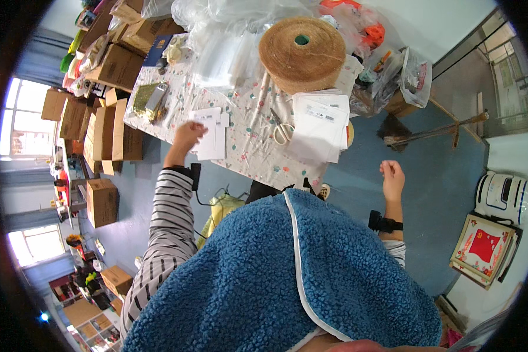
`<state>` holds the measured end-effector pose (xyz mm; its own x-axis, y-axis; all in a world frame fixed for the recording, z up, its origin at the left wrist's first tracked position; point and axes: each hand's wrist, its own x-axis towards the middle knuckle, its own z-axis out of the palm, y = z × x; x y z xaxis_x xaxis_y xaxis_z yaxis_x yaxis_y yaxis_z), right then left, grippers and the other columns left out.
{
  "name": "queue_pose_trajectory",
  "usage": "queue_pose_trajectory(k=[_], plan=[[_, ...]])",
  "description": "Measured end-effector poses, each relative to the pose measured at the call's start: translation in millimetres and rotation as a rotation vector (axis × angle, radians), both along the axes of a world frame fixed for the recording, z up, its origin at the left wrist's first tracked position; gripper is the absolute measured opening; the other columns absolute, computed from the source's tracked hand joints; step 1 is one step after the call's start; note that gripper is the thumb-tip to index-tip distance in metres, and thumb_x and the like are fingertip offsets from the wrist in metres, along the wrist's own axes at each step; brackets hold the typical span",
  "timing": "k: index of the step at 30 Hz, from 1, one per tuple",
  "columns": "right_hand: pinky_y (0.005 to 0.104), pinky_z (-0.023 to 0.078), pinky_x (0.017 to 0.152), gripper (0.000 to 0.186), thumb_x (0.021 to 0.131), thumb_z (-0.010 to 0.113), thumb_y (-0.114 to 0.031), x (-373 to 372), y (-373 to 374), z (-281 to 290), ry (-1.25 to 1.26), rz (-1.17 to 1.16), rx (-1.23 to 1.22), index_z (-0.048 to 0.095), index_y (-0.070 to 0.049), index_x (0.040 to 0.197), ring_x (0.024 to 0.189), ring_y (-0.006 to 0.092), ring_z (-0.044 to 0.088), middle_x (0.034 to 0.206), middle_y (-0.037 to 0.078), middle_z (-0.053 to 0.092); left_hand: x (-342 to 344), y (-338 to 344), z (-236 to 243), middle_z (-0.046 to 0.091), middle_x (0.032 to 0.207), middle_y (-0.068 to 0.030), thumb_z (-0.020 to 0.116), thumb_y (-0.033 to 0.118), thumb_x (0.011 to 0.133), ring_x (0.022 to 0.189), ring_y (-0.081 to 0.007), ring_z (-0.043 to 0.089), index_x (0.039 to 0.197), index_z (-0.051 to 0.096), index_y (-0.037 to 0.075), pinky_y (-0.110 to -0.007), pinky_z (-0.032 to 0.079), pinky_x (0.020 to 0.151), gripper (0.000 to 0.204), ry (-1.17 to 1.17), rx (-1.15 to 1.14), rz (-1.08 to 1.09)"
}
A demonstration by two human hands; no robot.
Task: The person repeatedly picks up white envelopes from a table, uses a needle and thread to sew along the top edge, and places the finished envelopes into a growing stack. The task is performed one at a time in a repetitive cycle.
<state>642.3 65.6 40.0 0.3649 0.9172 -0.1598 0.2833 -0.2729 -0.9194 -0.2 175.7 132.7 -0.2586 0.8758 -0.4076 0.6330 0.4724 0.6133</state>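
My left hand (188,136) is over the table's near left edge, beside white paper sheets (216,144) and partly in front of them. Its fingers are loosely bent and a little apart, with nothing visible in them. Past the table's right side, my right hand (393,180) is raised above the floor, its fingers curled in and nothing seen in it. Scissors with pale handles (283,134) lie mid-table. To their right is a thicker stack of white printed sheets (317,134). A large brown roll (287,56) with a green core stands behind that stack.
A patterned cloth covers the table (249,155). Clear plastic bags (226,61) spread along its back, and a gold-green packet (146,101) lies at left. Cardboard boxes (108,132) crowd the left side. A broom (434,130) and a white appliance (501,196) are at right.
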Motion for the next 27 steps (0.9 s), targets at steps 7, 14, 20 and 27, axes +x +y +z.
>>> queue_pose_trajectory(k=[7,14,20,27], plan=[[0.0274,0.047,0.066,0.013,0.091,0.069,-0.014,-179,107,75,-0.059,0.153,0.179,0.066,-0.002,0.094,0.072,0.0104,0.058,0.082,0.004,0.066,-76,11,-126,0.069,0.105,-0.0152,0.084,0.055,0.068,0.096,-0.0292,0.067,0.126,0.058,-0.005,-0.041,0.056,0.081,0.088,0.203,-0.114,-0.104],[0.0382,0.050,0.071,0.021,0.082,0.077,-0.016,-311,247,80,-0.517,0.038,0.448,0.061,-0.003,0.084,0.078,0.0297,0.062,0.082,0.012,0.063,-56,35,-128,0.040,0.135,-0.0356,0.082,0.070,0.061,0.131,-0.0442,0.038,0.133,0.030,-0.025,-0.049,0.042,0.105,0.130,0.597,-0.230,-0.186],[0.0409,0.051,0.074,0.019,0.080,0.076,-0.013,-341,299,48,-0.663,-0.145,0.237,0.062,-0.006,0.088,0.083,0.0310,0.064,0.084,0.011,0.065,-69,25,-107,0.041,0.133,-0.0231,0.091,0.052,0.058,0.126,-0.0420,0.038,0.142,0.031,-0.006,-0.055,0.041,0.099,0.118,0.493,0.020,-0.143],[0.0279,0.052,0.073,0.020,0.085,0.071,-0.004,-341,293,48,-0.416,-0.133,0.357,0.067,0.000,0.105,0.079,0.0150,0.066,0.088,0.008,0.070,-99,25,-125,0.046,0.128,-0.0211,0.096,0.043,0.053,0.124,-0.0409,0.040,0.145,0.028,0.000,-0.050,0.041,0.101,0.122,0.416,0.208,-0.041]])
